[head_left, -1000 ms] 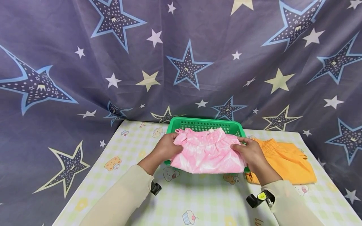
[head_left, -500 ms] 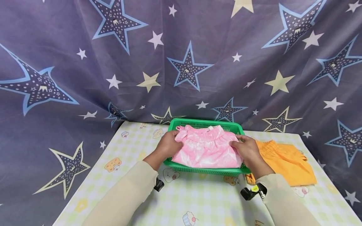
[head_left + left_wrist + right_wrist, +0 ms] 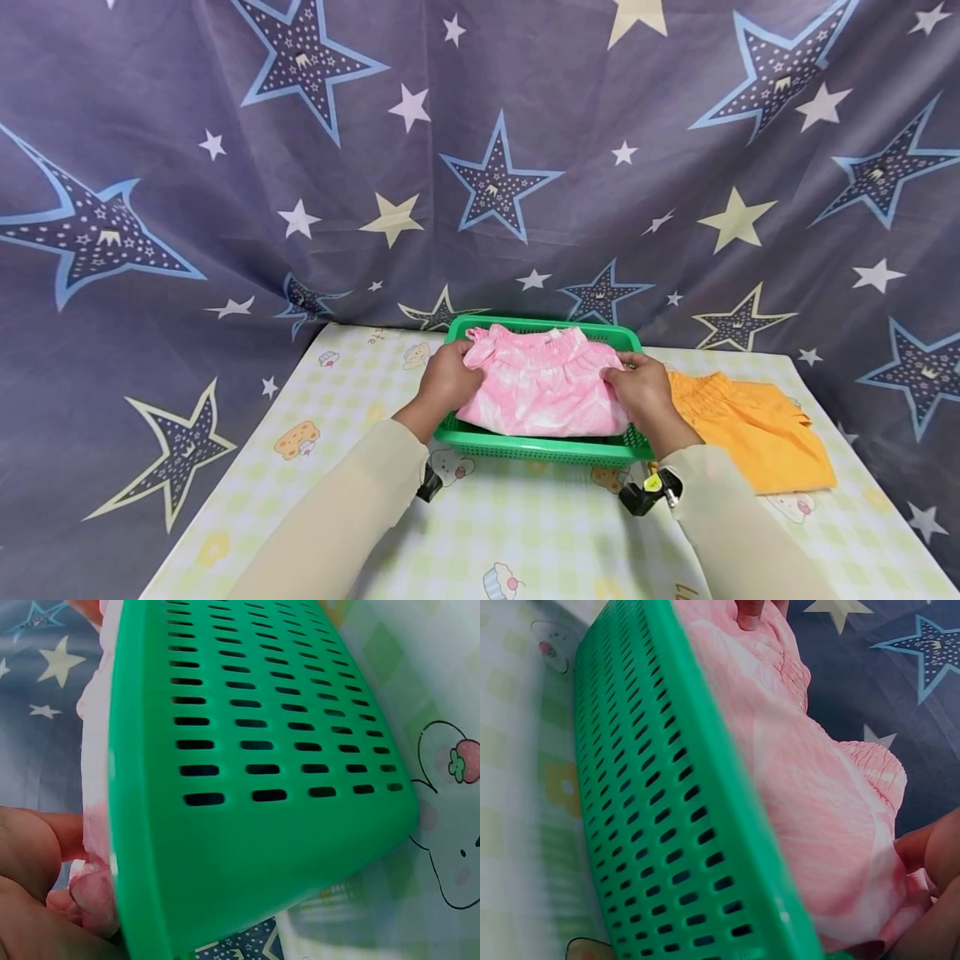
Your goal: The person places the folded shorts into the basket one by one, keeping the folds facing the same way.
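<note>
A folded pink and white garment (image 3: 542,387) with a gathered elastic edge lies within the rim of the green plastic basket (image 3: 540,450). My left hand (image 3: 450,382) pinches its left side, thumb on top and the other fingers mostly hidden. On the opposite side my right hand (image 3: 643,390) pinches the garment the same way. In the left wrist view, the pink cloth (image 3: 96,817) shows just past the basket's rim, with the thumb and fingers on it. The right wrist view has the pink garment (image 3: 817,795) bulging above the basket wall (image 3: 660,795).
A folded orange garment (image 3: 757,433) with a gathered waistband lies on the table right of the basket, close to my right forearm. The checked tablecloth (image 3: 300,500) has cartoon prints. Behind the table hangs a dark star-patterned curtain (image 3: 345,267).
Both hands have carried the pink garment away from me and down into the basket, so the basket's front rim now shows. The orange garment has stayed put.
</note>
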The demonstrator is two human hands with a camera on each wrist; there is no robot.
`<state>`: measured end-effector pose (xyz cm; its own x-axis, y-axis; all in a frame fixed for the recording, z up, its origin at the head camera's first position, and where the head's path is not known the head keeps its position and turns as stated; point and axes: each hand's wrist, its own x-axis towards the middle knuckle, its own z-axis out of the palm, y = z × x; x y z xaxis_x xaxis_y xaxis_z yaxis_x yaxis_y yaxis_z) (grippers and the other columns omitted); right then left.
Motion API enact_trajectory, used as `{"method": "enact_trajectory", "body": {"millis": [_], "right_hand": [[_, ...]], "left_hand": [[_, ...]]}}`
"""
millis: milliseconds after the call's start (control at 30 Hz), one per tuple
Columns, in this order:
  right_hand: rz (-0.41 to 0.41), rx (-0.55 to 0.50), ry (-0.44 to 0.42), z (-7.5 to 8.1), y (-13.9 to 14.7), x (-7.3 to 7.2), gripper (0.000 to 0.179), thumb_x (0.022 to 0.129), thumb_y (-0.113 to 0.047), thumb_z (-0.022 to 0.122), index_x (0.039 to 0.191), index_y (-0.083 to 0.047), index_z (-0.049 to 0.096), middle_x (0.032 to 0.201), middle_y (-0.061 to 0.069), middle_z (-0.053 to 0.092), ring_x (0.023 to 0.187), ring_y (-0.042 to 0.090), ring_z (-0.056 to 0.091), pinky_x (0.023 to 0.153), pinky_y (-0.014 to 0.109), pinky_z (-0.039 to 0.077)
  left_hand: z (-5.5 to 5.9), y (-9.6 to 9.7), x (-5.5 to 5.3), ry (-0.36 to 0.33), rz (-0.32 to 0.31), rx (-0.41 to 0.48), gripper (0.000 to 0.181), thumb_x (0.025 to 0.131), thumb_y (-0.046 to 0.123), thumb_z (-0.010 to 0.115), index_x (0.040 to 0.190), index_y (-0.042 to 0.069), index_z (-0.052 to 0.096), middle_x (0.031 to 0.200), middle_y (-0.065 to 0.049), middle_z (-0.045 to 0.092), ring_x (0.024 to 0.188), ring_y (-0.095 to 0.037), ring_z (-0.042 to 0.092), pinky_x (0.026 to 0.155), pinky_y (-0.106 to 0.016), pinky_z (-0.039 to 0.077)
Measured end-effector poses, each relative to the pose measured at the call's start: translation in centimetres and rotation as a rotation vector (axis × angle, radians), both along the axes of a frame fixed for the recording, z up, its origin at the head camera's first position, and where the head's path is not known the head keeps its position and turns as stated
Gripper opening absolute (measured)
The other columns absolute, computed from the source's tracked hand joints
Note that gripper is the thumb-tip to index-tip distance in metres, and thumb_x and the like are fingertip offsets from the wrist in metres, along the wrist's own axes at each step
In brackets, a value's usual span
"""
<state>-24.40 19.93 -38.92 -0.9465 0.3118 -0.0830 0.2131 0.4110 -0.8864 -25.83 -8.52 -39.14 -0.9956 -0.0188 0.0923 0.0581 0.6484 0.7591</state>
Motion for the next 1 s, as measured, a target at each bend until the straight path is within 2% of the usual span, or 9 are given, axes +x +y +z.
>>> {"method": "enact_trajectory", "body": {"millis": [200,367,467,633,767,900,1000], "right_hand": [[-0.003,0.071,-0.048,-1.0,-0.1,-0.2,0.044,0.094,-0.011,0.068,0.135,0.003,0.06,0.124,0.024,0.062,0.108,0.033,0.056,0.092,0.046,0.049],[0.01,0.153,-0.05,-1.9,0.0,-0.3,0.042,0.092,-0.012,0.071,0.13,0.005,0.064,0.107,0.021,0.069,0.095,0.031,0.06,0.083,0.043,0.05],[0.031,0.203,-0.05,-2.3,0.0,-0.3,0.041,0.092,-0.012,0.072,0.128,0.005,0.065,0.103,0.019,0.071,0.093,0.032,0.062,0.082,0.044,0.05],[0.059,0.251,-0.073,-2.6,0.0,-0.3,0.039,0.093,-0.013,0.069,0.128,0.005,0.064,0.114,0.022,0.069,0.104,0.036,0.06,0.092,0.05,0.048],[0.069,0.263,-0.073,-2.7,-0.1,-0.2,0.043,0.094,-0.012,0.066,0.133,0.005,0.061,0.123,0.024,0.065,0.112,0.038,0.058,0.1,0.053,0.045],[0.042,0.217,-0.043,-2.5,-0.1,0.1,0.05,0.093,-0.011,0.065,0.139,0.004,0.056,0.131,0.025,0.062,0.119,0.039,0.056,0.105,0.052,0.043],[0.013,0.166,-0.018,-2.2,-0.1,0.5,0.051,0.092,-0.011,0.064,0.141,0.003,0.055,0.135,0.025,0.059,0.123,0.038,0.055,0.107,0.051,0.042]], "left_hand": [[-0.4,0.3,0.2,0.028,0.019,-0.086,0.054,0.086,0.008,0.073,0.139,0.002,0.061,0.128,-0.015,0.067,0.118,-0.033,0.062,0.098,-0.046,0.05],[-0.6,0.8,0.7,0.046,0.053,-0.152,0.051,0.087,0.006,0.074,0.137,0.006,0.063,0.132,-0.017,0.058,0.117,-0.033,0.06,0.101,-0.044,0.048],[-0.9,0.9,1.0,0.061,0.047,-0.19,0.046,0.087,0.002,0.072,0.132,0.008,0.065,0.128,-0.015,0.057,0.115,-0.031,0.06,0.099,-0.043,0.048],[-1.4,1.1,1.4,0.103,0.016,-0.268,0.039,0.086,-0.002,0.069,0.123,0.007,0.07,0.119,-0.013,0.062,0.116,-0.033,0.056,0.098,-0.045,0.048],[-1.6,1.2,1.5,0.14,0.018,-0.317,0.034,0.086,0.0,0.069,0.117,0.01,0.072,0.122,-0.011,0.061,0.121,-0.033,0.048,0.103,-0.045,0.043],[-1.7,0.8,1.6,0.171,0.031,-0.335,0.03,0.084,0.005,0.072,0.112,0.015,0.074,0.127,-0.009,0.059,0.127,-0.034,0.043,0.106,-0.049,0.036],[-1.6,0.5,1.7,0.171,0.027,-0.322,0.028,0.085,0.01,0.075,0.112,0.015,0.074,0.127,-0.01,0.06,0.126,-0.036,0.044,0.106,-0.051,0.034]]}}
